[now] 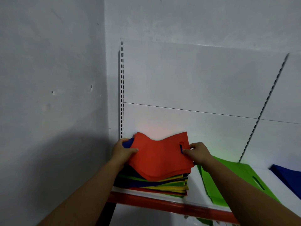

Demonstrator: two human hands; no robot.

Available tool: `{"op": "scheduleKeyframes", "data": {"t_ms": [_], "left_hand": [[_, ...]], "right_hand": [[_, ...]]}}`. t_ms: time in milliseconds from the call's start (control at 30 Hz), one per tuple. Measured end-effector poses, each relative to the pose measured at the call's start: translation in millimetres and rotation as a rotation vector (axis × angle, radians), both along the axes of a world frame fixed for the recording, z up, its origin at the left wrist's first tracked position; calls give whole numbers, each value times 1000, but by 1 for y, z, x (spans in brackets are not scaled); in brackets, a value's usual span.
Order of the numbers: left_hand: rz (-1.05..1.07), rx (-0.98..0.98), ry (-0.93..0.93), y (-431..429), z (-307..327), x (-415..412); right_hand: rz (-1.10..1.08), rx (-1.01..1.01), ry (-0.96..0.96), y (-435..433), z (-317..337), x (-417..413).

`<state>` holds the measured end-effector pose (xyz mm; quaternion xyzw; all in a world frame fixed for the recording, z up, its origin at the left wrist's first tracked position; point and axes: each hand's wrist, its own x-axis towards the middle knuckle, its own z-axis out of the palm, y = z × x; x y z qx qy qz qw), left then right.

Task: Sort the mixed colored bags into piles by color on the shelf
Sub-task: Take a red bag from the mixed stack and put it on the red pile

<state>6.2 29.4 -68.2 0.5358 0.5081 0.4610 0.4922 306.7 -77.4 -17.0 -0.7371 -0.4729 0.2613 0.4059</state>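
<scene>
Both bare forearms reach up and forward from the lower edge of the view to the shelf [197, 181]. Left grip [124, 152]: thumb lies flat on top of the red bag [160, 158] at its left edge, fingers tucked under it, so the edge is pinched. Right grip [199, 153]: thumb and curled fingers pinch the bag's right edge, just beside the cut-out handle slot [181, 147]; dark blue shows through the slot. The red bag is held between the two grips at the top of the mixed stack [152, 185], at the left end of the shelf against the back panel [187, 75]. It sags in the middle and rises at both held sides. Material looks like thin matte non-woven fabric, flat, rectangular, soft-edged. Several red edges show under its front rim; I cannot tell how many layers are lifted. The stack beneath is layered yellow, green, dark blue and red, edges uneven. To the right lies a flat green bag [231, 180] with an oblong handle slot, then a blue bag [290, 177] at the frame edge. The shelf top is smooth white with a glossy red front lip [162, 203]. A white slotted upright [122, 88] stands behind the stack.
</scene>
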Motion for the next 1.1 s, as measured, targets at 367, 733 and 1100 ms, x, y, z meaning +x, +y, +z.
{"op": "scheduleKeyframes", "data": {"t_ms": [367, 733, 1100], "left_hand": [[-141, -94, 239, 12, 15, -4], [-59, 174, 448, 19, 42, -8], [-242, 203, 286, 4, 78, 45]], "right_hand": [[-15, 62, -101, 1, 11, -3], [-118, 139, 15, 4, 22, 3], [-264, 154, -190, -32, 44, 35]]}}
